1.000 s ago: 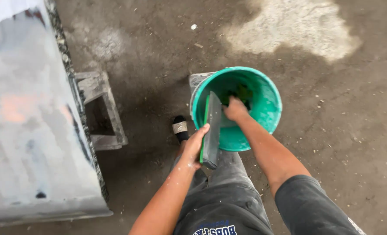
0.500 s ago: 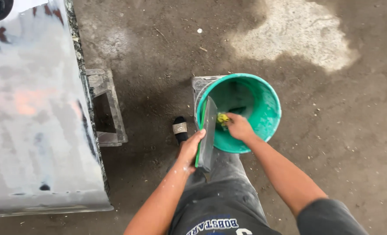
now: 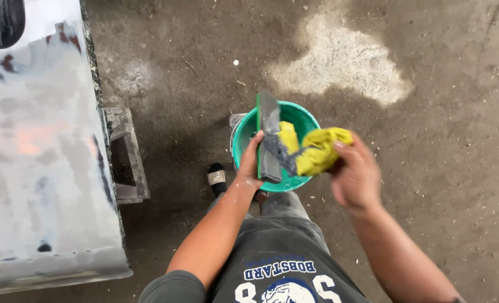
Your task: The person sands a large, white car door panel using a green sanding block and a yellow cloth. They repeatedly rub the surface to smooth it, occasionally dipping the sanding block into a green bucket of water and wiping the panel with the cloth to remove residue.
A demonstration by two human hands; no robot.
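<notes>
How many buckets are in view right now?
1. The green bucket stands on the dirty floor in front of the person, partly covered by the flat block in the left hand and the yellow cloth in the right hand.

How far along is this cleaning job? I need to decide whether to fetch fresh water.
Done: the wet yellow cloth is out of the green plastic bucket. In hand: the right hand wipes it on the flat grey sanding block held by the left hand. Left: the block's lower end looks unwiped.

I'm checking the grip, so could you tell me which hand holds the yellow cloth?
The right hand grips the yellow cloth; the left hand holds the flat block over the bucket.
</notes>
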